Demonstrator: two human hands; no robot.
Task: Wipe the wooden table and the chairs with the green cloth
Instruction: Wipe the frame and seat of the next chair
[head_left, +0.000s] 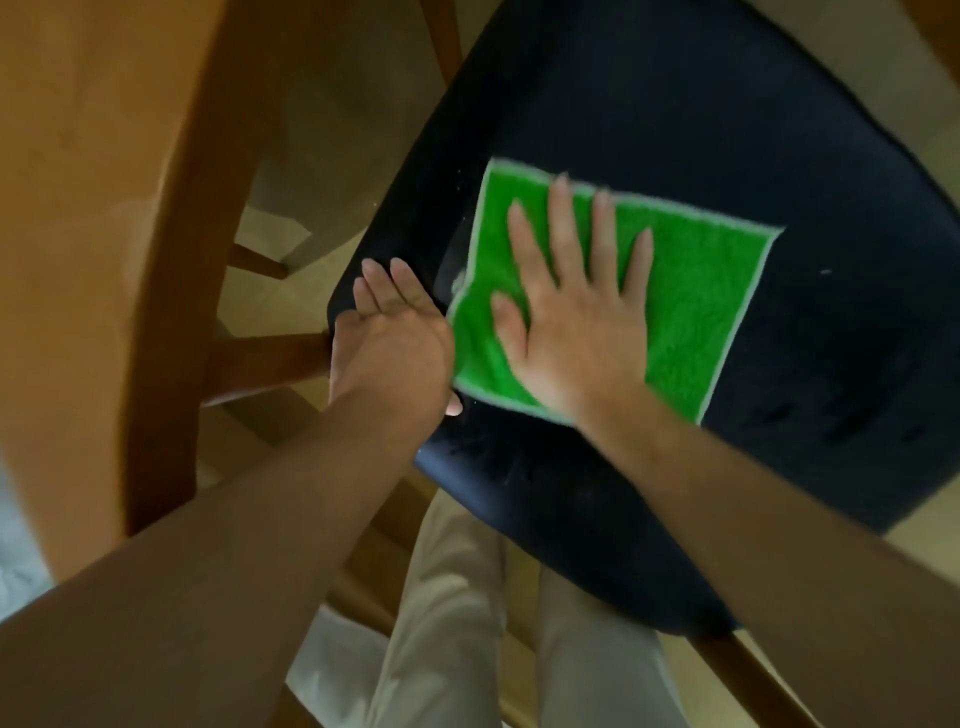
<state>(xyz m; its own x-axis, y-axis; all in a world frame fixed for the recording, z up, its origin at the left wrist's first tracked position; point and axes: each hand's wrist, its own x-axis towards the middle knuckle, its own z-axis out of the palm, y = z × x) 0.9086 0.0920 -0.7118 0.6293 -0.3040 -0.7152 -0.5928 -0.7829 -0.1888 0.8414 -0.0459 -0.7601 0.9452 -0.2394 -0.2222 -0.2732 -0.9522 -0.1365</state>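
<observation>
**Chair seat under the cloth, with crumbs near the edge**

The dark chair seat (727, 130) is filling most of the view, and it is running out of frame at the far and right sides, so its back and most of its legs are not showing. The wooden table (93, 208) is standing at the left, cut off too, with only an edge and leg in sight.

The green cloth (691, 291) is lying flat on the seat's left half. The right hand (576, 317) is pressing on it with fingers spread and straight, so the cloth could bunch or slide out from under the palm if pressure eases. The left hand (395, 332) is resting at the seat's left edge, fingers straight and together, just beside the cloth; it seems to be cupping there to catch debris, though blur is making that uncertain.

Pale specks (460, 174) are sitting near the cloth's far-left corner. A fast sweep could be scattering them onto the floor past the waiting hand.
</observation>
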